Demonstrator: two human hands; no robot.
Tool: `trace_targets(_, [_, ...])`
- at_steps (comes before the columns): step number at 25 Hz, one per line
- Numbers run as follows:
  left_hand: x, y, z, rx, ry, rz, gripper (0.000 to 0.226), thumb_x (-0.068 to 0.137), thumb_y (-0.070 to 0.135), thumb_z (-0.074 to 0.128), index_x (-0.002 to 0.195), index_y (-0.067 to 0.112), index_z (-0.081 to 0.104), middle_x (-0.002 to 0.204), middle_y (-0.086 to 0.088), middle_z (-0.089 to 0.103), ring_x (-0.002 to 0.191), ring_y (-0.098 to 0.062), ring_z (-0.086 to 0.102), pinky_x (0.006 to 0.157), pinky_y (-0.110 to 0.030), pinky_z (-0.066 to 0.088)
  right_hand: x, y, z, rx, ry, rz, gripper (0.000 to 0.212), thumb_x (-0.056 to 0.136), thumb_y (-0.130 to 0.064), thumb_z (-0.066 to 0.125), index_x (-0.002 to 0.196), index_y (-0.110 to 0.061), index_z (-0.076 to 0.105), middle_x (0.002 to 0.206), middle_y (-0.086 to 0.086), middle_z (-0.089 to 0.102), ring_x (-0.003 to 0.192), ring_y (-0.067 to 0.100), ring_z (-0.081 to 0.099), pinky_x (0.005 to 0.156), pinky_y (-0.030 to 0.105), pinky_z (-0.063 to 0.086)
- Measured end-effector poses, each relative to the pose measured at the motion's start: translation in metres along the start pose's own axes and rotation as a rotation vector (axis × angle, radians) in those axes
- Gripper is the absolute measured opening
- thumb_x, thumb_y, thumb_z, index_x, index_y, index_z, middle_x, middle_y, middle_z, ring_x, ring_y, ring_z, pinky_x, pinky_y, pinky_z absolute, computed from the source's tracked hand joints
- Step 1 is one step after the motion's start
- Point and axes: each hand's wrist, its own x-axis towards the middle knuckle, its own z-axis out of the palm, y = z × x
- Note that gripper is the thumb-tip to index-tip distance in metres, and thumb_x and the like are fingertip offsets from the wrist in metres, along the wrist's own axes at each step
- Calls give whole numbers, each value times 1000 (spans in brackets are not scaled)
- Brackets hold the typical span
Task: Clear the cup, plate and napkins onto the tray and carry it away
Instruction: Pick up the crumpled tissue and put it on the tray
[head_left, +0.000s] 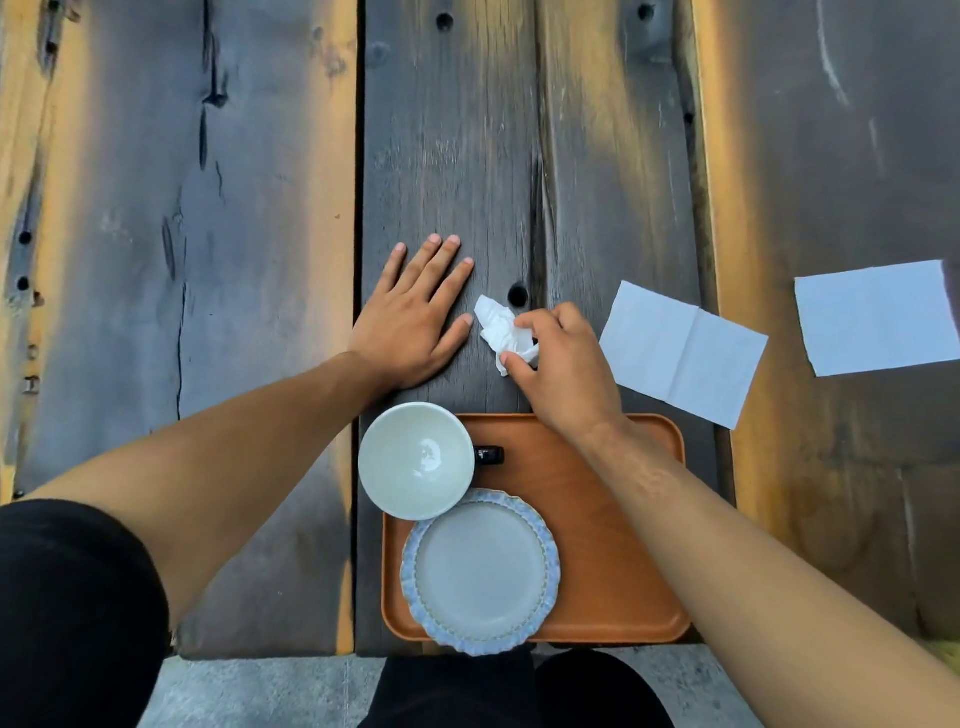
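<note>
Right hand pinches the crumpled napkin on the table, just beyond the tray. Left hand lies flat, fingers straight, holding nothing. Cup and plate sit on the tray already; the cup seems to overhang its left edge, though the angle makes this uncertain. Two flat napkins, near and far, remain to the right. Best: gather the wad fully, drop it on bare tray, then take the flat sheets.
</note>
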Motion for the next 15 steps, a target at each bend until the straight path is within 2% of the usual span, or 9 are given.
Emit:
trace_targets(5, [0,0,0,8,4,-8,68,103,50,33,160,12,30,169,-12,23,158,-28,17,127,-55,13,0,-3,3,14,0,11,31,94,-30,67,121,-14,67,117,6,60,111,26,59,93,38,50])
trace_targets(15, [1,0,-3,-3,12,-9,67,102,48,33,159,13,32,169,-12,24,158,-28,18,127,-55,13,0,-3,0,66,19,46,26,93,-23,67,115,-12,74,107,8,70,97,24,64,86,35,50])
